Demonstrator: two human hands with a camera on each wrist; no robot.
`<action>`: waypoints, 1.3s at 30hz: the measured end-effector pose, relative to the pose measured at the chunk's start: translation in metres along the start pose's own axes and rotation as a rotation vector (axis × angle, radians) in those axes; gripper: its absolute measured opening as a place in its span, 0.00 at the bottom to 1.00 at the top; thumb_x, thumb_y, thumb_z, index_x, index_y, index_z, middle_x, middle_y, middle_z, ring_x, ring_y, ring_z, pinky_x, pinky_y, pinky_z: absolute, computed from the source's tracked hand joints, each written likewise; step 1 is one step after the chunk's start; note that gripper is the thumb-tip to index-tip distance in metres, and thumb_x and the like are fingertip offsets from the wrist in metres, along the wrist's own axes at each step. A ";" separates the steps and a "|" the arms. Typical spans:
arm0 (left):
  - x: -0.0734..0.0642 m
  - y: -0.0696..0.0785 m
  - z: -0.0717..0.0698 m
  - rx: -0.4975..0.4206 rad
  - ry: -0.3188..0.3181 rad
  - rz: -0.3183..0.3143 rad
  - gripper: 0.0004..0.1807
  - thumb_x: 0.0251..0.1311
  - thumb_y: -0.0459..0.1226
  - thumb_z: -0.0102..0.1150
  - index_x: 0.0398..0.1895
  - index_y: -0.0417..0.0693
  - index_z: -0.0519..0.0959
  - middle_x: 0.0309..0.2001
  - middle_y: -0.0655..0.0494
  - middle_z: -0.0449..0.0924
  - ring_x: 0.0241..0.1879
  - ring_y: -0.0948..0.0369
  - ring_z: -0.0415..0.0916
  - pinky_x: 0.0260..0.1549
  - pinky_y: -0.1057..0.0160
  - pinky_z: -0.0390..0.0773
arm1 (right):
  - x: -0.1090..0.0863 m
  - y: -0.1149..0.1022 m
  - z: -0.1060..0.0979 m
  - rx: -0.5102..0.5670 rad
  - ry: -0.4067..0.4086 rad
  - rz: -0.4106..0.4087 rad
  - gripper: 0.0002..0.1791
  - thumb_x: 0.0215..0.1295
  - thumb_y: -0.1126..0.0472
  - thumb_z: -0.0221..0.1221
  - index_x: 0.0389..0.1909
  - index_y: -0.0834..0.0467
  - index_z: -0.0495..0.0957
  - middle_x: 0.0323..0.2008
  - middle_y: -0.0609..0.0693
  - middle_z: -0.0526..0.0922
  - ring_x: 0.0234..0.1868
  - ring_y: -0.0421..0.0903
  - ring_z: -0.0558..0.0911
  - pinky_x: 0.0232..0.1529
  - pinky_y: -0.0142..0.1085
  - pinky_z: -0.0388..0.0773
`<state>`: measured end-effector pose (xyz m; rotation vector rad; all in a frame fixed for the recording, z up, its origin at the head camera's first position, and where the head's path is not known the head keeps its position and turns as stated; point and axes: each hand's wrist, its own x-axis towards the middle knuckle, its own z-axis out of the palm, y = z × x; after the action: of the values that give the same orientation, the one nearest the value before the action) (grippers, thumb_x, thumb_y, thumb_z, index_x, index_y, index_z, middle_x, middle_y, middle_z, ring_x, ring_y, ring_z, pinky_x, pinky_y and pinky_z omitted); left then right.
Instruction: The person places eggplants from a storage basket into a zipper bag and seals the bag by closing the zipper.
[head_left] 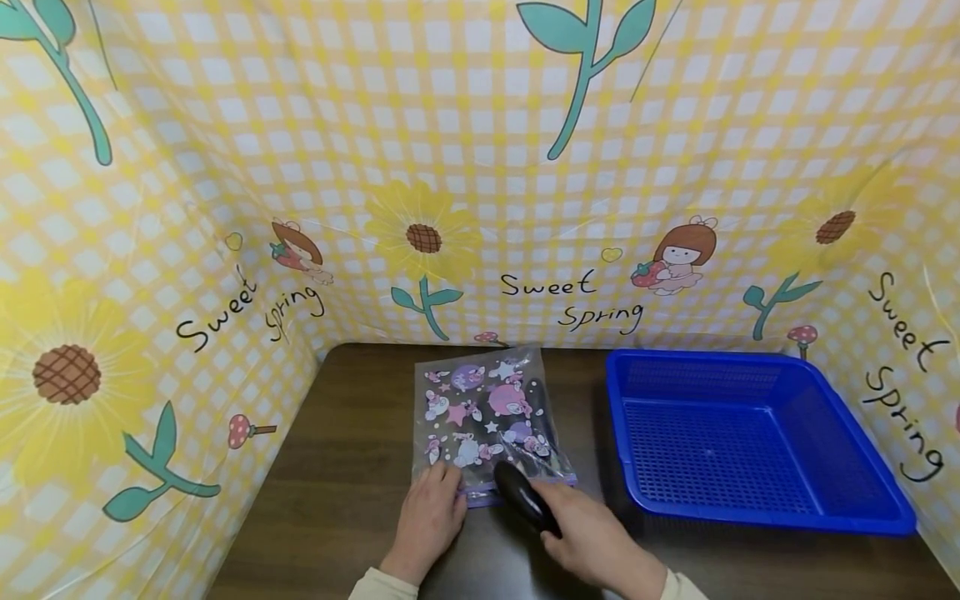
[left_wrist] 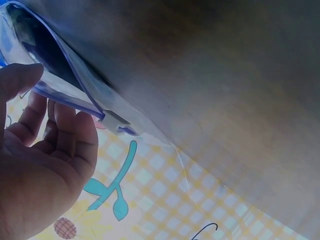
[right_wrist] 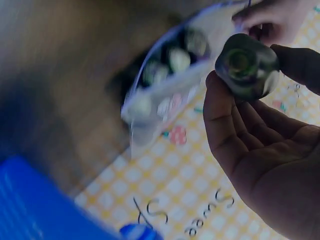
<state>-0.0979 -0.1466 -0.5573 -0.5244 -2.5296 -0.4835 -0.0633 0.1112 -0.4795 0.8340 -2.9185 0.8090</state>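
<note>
A clear zip bag [head_left: 480,425] printed with pink and purple cartoons lies on the table, its purple-edged mouth towards me. My left hand [head_left: 429,517] pinches the near edge at the left of that mouth; in the left wrist view the mouth gapes beside the left thumb [left_wrist: 22,80]. Just over the bag's mouth, my right hand [head_left: 592,533] grips a glossy dark eggplant [head_left: 525,497]. Its green stem end [right_wrist: 245,65] faces the right wrist camera. Inside the bag are several dark eggplants [right_wrist: 180,60], stem ends towards the mouth, partly hidden by the print.
To the right of the bag stands a blue plastic basket [head_left: 750,508] with a slotted bottom. The brown wooden table [head_left: 322,467] is enclosed at the back and sides by yellow checked cloth [head_left: 465,167] with sunflower prints.
</note>
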 end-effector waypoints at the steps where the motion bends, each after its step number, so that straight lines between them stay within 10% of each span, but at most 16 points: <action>1: 0.000 0.000 0.000 0.003 -0.004 -0.003 0.16 0.40 0.31 0.73 0.26 0.48 0.73 0.28 0.57 0.68 0.28 0.55 0.69 0.26 0.55 0.70 | -0.001 -0.002 0.005 0.001 -0.017 -0.018 0.34 0.55 0.62 0.70 0.64 0.63 0.73 0.54 0.57 0.82 0.52 0.55 0.82 0.51 0.50 0.78; 11: 0.002 0.001 0.000 0.018 0.014 0.005 0.17 0.40 0.33 0.73 0.25 0.49 0.70 0.27 0.57 0.67 0.28 0.54 0.69 0.28 0.53 0.70 | -0.001 -0.013 0.043 -0.046 -0.100 -0.069 0.31 0.50 0.61 0.71 0.58 0.58 0.76 0.49 0.52 0.83 0.50 0.49 0.82 0.48 0.44 0.79; 24: 0.002 0.005 -0.001 0.012 0.008 -0.006 0.17 0.39 0.30 0.72 0.26 0.49 0.71 0.27 0.57 0.68 0.28 0.55 0.69 0.27 0.55 0.71 | 0.012 -0.027 0.089 -0.171 0.126 0.031 0.31 0.46 0.65 0.73 0.52 0.61 0.72 0.35 0.53 0.72 0.30 0.51 0.77 0.24 0.40 0.75; 39: 0.001 0.006 -0.004 -0.002 -0.021 -0.024 0.16 0.41 0.30 0.73 0.26 0.49 0.71 0.27 0.58 0.68 0.28 0.55 0.69 0.27 0.54 0.70 | 0.042 -0.034 0.110 -0.474 0.325 -0.051 0.15 0.49 0.67 0.68 0.32 0.57 0.70 0.29 0.55 0.72 0.29 0.51 0.76 0.18 0.38 0.73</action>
<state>-0.0944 -0.1428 -0.5518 -0.5027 -2.5583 -0.4915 -0.0676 0.0129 -0.5533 0.6551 -2.6149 0.2002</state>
